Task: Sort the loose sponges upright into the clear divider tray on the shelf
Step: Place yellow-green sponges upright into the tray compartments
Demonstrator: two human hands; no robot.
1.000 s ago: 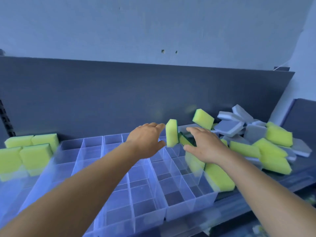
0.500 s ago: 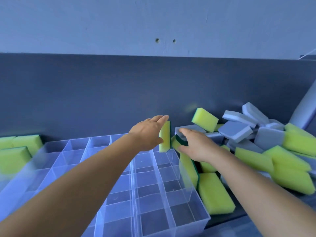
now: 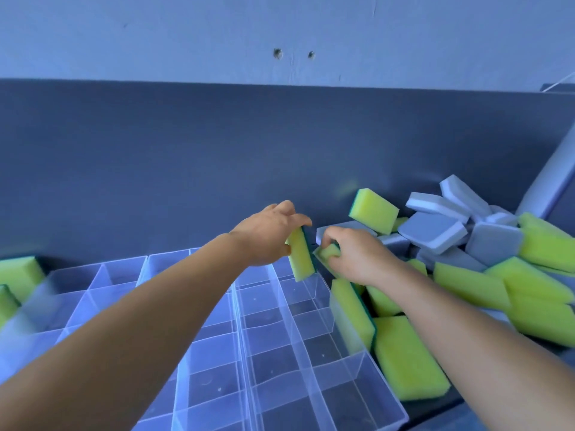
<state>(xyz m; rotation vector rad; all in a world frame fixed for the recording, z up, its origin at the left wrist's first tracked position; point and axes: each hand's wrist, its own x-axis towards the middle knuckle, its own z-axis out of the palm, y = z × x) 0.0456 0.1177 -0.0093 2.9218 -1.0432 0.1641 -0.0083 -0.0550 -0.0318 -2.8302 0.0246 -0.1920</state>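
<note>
My left hand (image 3: 270,234) holds a yellow sponge (image 3: 301,259) with a green backing upright over the far right corner of the clear divider tray (image 3: 385,396). My right hand (image 3: 357,255) pinches a second yellow sponge (image 3: 326,252) just right of it, at the edge of the loose pile. The tray's compartments in view hold nothing. One yellow sponge (image 3: 353,315) leans against the tray's right wall and another (image 3: 407,359) lies flat beside it.
A heap of yellow sponges (image 3: 535,293) and grey-white sponges (image 3: 435,228) fills the shelf's right side against the dark back panel (image 3: 217,157). More yellow sponges (image 3: 18,275) sit left of the tray.
The view has moved closer and rightward. My left hand has tilted its sponge and lowered it toward the tray's far right corner. My right hand has closed on a sponge from the pile.
</note>
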